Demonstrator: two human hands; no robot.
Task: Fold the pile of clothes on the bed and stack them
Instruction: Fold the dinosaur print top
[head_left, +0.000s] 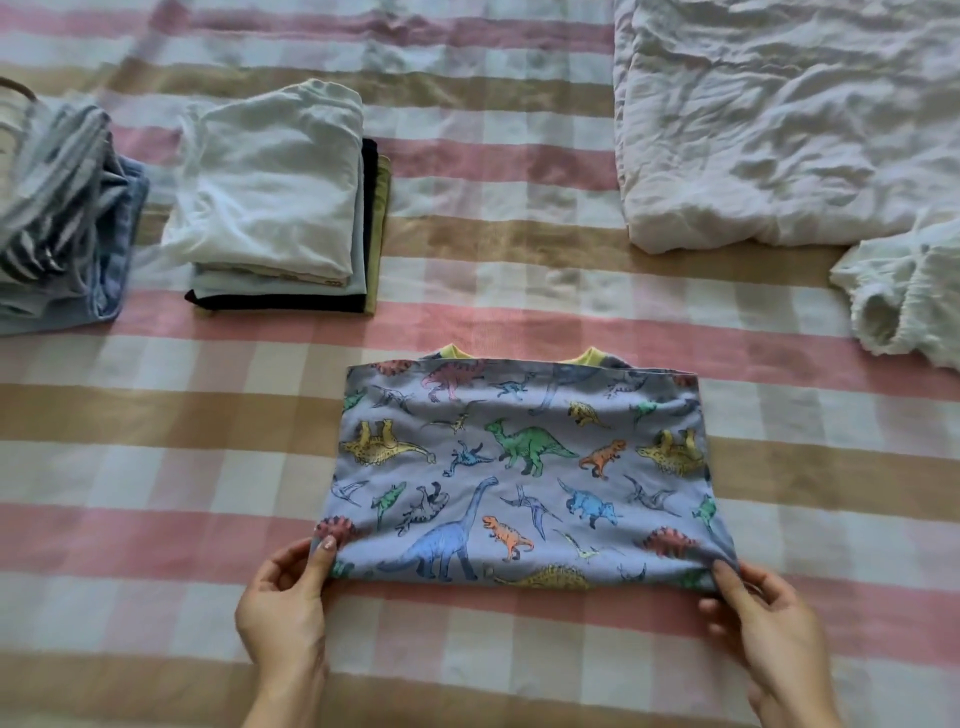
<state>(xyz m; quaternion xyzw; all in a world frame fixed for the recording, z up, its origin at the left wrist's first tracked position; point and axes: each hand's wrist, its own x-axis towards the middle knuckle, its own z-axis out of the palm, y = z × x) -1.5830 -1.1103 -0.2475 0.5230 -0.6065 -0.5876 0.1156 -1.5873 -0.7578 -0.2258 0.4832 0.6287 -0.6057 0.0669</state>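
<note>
Folded stack (270, 197) built, dinosaur shirt (519, 467) mid-fold on the bed (519, 301), more waiting.
Far left of the shirt lies a loose striped heap (62, 208). The left hand (283, 597) and right hand (763, 618) each pinch a near corner of the shirt. A crumpled white garment (904, 301) lies unfolded to its upper right. The task looks roughly midway.

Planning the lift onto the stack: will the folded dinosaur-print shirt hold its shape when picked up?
Probably floppy: the lilac dinosaur-print shirt puckers where the left hand and right hand pinch its near corners. Likely light; folded layers may sag apart.
</note>
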